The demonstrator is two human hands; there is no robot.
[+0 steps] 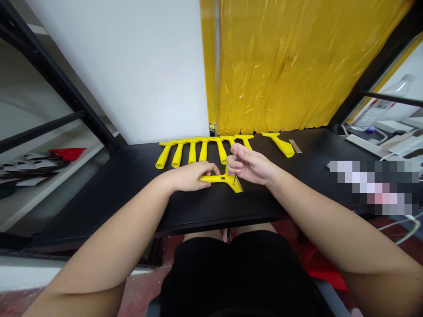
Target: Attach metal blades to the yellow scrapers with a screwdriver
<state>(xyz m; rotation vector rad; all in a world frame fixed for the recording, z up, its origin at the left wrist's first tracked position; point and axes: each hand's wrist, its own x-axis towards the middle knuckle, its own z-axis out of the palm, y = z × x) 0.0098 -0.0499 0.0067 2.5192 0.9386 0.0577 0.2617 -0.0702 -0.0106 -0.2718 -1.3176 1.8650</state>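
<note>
My left hand [193,176] is closed round the handle of a yellow scraper [214,178], which lies on the black table with its wide head to the right. A thin metal blade [240,186] shows along the head's edge. In my right hand [247,165] a slim screwdriver [234,179] is pinched upright, its tip down at the scraper's head; most of the tool is hidden by the fingers. Behind my hands stretches a row of several more yellow scrapers [192,152]. Apart from them, to the right, lies another yellow scraper [280,144], with a loose flat blade [295,146] beside it.
The black table [132,180] is backed by a white panel [142,66] and a yellow plastic-covered panel [280,66]. At the right stand a clear plastic bottle [380,105], white boxes and cables. A shelf at the left carries a red item [68,154] and dark flat pieces.
</note>
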